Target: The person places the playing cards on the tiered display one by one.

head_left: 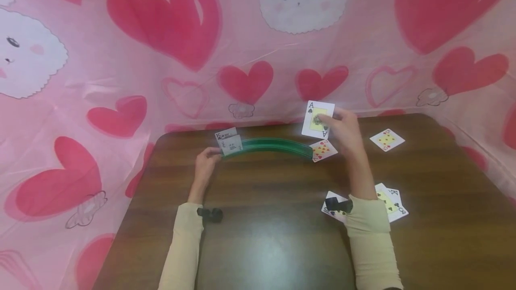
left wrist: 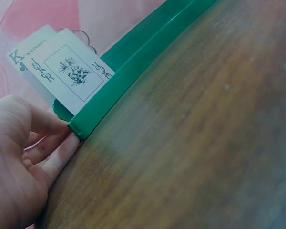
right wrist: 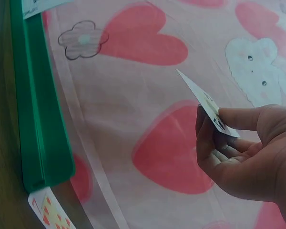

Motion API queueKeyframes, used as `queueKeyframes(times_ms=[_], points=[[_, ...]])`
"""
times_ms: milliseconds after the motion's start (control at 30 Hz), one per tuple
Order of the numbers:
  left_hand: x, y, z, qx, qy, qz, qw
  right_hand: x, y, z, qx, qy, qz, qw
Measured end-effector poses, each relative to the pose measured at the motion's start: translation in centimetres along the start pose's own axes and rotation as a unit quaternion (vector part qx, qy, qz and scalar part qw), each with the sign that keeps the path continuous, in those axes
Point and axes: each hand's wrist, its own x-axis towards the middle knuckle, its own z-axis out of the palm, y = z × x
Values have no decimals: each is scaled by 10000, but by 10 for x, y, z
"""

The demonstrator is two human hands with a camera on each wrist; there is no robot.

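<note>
A curved green playing card holder [head_left: 278, 145] stands near the table's far edge. Two cards are upright in its left end: a joker [left wrist: 76, 71] in front and a king [left wrist: 16, 58] partly hidden behind it. My left hand [head_left: 206, 164] pinches that end of the holder between thumb and fingers. Raised above the right end, my right hand [head_left: 346, 131] holds an ace of spades [head_left: 310, 122], thumb on its face and fingers behind. A seven of hearts [head_left: 324, 150] lies face up on the table at the holder's right tip.
A diamonds card [head_left: 387, 140] lies face up at the far right of the wooden table [head_left: 258, 218]. Nearer, a black-suited card [head_left: 328, 207] and a fanned pair with a king [head_left: 397, 202] lie partly under the right forearm. Pink heart-patterned cloth [head_left: 258, 48] hangs behind.
</note>
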Motion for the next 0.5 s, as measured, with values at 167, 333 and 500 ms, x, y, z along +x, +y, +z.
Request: queueKeyframes(times_ms=[167, 333, 500], points=[[1, -1, 1, -81, 57, -39, 9999, 1, -1, 8, 124, 68, -136, 9998], [1, 0, -1, -76, 98, -29, 9999, 3, 0, 15, 10, 50, -281, 9996], [1, -1, -4, -83, 127, -35, 9999, 4, -1, 23, 12, 112, -196, 9997]])
